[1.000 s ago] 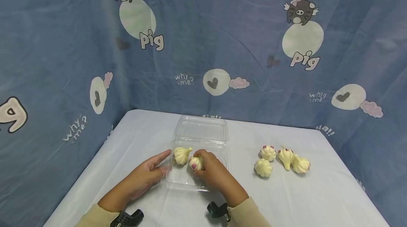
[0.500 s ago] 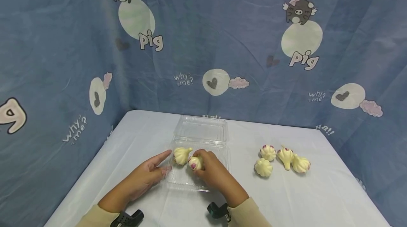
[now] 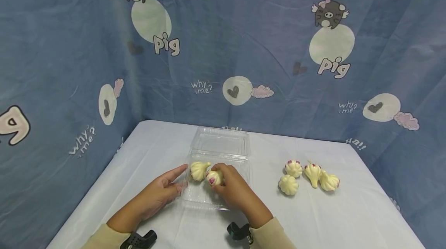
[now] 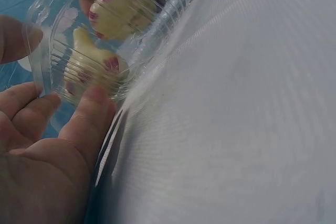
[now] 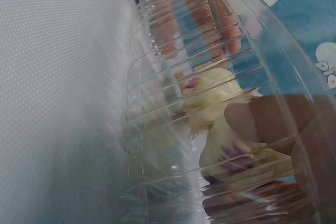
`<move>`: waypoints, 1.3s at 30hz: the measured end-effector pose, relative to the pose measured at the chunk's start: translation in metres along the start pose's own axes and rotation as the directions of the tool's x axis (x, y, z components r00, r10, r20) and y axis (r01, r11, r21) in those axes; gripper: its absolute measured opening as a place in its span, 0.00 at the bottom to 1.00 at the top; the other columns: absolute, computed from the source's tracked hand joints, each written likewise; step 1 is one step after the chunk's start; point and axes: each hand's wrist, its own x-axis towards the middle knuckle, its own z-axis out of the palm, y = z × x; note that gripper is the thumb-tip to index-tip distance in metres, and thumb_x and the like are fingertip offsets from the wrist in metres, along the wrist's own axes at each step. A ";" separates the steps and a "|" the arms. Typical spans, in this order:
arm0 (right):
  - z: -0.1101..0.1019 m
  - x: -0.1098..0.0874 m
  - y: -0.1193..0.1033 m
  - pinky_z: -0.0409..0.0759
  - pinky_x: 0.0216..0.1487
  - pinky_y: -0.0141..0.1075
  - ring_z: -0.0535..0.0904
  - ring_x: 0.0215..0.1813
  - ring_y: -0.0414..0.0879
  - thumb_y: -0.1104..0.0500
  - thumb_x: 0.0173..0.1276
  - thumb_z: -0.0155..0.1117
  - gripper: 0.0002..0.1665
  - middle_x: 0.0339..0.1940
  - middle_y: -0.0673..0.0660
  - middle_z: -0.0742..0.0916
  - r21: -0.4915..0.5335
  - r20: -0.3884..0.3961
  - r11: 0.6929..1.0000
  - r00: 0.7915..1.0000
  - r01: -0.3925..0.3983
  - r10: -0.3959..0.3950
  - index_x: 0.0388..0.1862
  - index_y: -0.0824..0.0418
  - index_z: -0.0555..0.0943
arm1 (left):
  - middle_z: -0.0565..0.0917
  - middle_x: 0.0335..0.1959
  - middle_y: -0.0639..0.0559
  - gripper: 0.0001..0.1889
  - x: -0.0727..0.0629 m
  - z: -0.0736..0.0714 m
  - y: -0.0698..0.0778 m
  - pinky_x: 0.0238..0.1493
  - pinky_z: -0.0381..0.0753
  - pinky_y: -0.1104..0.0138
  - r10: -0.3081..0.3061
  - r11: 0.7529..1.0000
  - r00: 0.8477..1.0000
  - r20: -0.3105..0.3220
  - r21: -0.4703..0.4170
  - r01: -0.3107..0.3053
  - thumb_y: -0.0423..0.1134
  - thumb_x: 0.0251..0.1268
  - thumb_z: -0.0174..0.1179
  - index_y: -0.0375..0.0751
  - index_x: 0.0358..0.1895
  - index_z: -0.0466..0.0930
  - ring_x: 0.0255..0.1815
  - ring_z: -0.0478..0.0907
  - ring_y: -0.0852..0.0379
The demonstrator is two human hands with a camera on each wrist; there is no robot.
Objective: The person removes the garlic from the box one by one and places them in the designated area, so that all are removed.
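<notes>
A clear plastic clamshell box point(image 3: 198, 198) lies with its lid folded back on the white table. Inside its base, toward the left, sits a cream garlic bulb point(image 3: 198, 171). Beside it my right hand point(image 3: 234, 187) grips a second garlic bulb point(image 3: 213, 178) with purple marks, thumb and fingers around it. My left hand point(image 3: 162, 191) touches the box's left side with fingers extended. In the left wrist view, its fingertips point(image 4: 94, 98) meet the ribbed wall. Through the plastic in the right wrist view, the gripped garlic bulb point(image 5: 231, 156) shows close against the other.
To the right, several garlic bulbs point(image 3: 289, 184) lie grouped on the white table point(image 3: 348, 218). Behind the box base rests its open lid point(image 3: 221, 141). A blue printed curtain point(image 3: 271, 47) stands along the back and left of the table.
</notes>
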 end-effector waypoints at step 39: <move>-0.010 -0.004 -0.006 0.86 0.58 0.36 0.80 0.63 0.48 0.61 0.72 0.69 0.26 0.63 0.57 0.81 0.210 -0.097 0.976 0.994 0.066 -0.046 0.67 0.55 0.77 | 0.37 0.88 0.42 0.41 0.000 0.001 0.001 0.81 0.54 0.42 -0.012 1.000 0.999 -0.033 0.005 0.012 0.37 0.77 0.60 0.46 0.86 0.49 0.85 0.50 0.39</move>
